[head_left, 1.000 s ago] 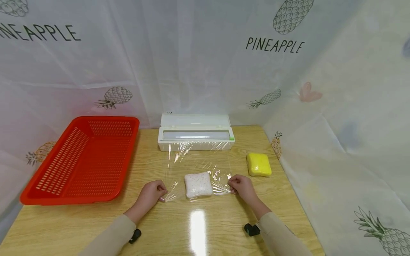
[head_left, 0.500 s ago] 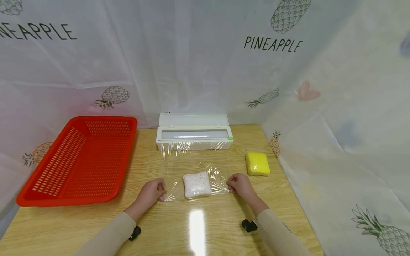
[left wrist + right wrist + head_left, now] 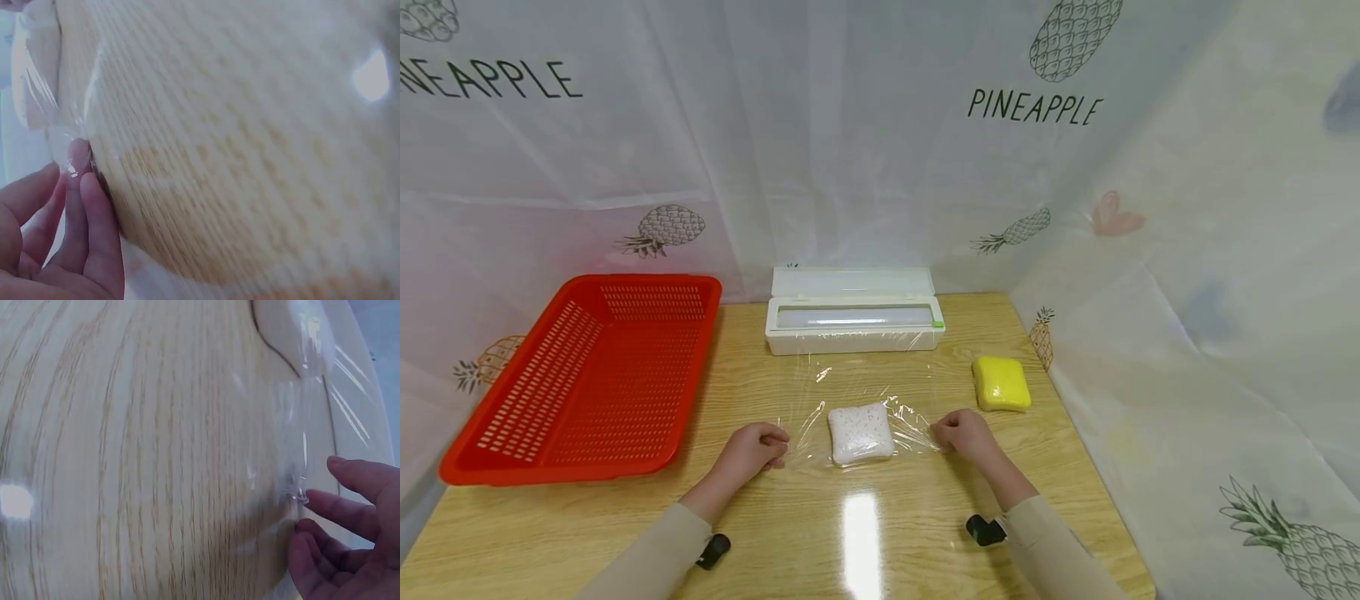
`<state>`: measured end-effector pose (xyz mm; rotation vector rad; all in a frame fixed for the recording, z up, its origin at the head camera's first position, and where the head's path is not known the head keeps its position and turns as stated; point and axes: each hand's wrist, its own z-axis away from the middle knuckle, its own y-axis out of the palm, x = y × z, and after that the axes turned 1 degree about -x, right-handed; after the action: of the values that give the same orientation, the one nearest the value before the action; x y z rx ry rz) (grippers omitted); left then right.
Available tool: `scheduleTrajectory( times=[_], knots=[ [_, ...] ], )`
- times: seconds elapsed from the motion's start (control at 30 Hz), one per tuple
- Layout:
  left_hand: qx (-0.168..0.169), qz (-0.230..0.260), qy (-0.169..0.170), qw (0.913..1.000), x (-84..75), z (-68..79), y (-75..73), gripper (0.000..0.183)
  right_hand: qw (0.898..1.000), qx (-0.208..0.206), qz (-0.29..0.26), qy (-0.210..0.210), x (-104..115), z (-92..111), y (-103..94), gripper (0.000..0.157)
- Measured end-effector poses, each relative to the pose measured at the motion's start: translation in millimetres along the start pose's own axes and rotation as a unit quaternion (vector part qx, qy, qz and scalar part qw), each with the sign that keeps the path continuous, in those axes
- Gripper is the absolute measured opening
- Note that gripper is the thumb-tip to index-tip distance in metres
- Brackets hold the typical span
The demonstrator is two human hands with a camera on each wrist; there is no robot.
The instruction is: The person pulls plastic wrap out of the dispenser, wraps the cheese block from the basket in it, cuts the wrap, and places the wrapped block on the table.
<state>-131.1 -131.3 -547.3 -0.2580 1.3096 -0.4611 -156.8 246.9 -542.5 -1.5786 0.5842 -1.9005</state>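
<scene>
Head view: pale curtain [image 3: 865, 175] printed "PINEAPPLE" twice, left copy cut off. Wood tabletop [image 3: 782, 533]. Red basket [image 3: 617, 392], left. White film dispenser [image 3: 850, 287], lid up, at back; clear film [image 3: 876, 390] runs forward from it. Left grip [image 3: 756, 447] and right grip [image 3: 966, 435] loose, thumbs apart from fingers, fingertips touching film edges. White block [image 3: 861, 433] between them, under film. Yellow block [image 3: 1002, 383], right.

Basket [image 3: 561, 477] on table [image 3: 790, 533], to your left. Film dispenser [image 3: 857, 337] at rear, curtain [image 3: 865, 167] behind. Film [image 3: 872, 371] extends toward you; block [image 3: 861, 435] at near end, between your left hand [image 3: 752, 450] and right hand [image 3: 964, 433]. Second block [image 3: 1002, 384] farther right.
</scene>
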Motion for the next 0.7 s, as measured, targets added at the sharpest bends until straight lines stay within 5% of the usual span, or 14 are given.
scheduleTrajectory(
  times=[0.1,0.23,0.33,0.47,0.57,0.7],
  knots=[
    [-0.039,-0.037,0.022,0.9983,-2.7,4.3,-3.3,0.011,0.999,-0.031,0.025,-0.026,3,4,-1.8,0.011],
    [-0.072,-0.086,0.069,0.9913,-14.3,10.7,0.8,0.006,0.994,-0.037,-0.012,-0.101,10,8,2.8,0.013],
    [-0.019,-0.110,0.120,0.9865,-22.9,13.9,11.4,0.006,0.984,-0.001,-0.022,-0.178,15,9,10.4,0.012],
    [0.060,-0.170,0.180,0.9669,-24.4,13.6,28.0,0.008,0.971,0.060,-0.008,-0.229,14,6,22.8,0.013],
    [0.074,-0.204,0.192,0.9572,-19.4,10.9,35.7,0.013,0.969,0.091,-0.012,-0.229,9,4,29.7,0.014],
    [0.068,-0.222,0.178,0.9561,-11.3,7.7,37.1,0.020,0.970,0.101,-0.012,-0.220,0,1,32.6,0.017]
  ],
)
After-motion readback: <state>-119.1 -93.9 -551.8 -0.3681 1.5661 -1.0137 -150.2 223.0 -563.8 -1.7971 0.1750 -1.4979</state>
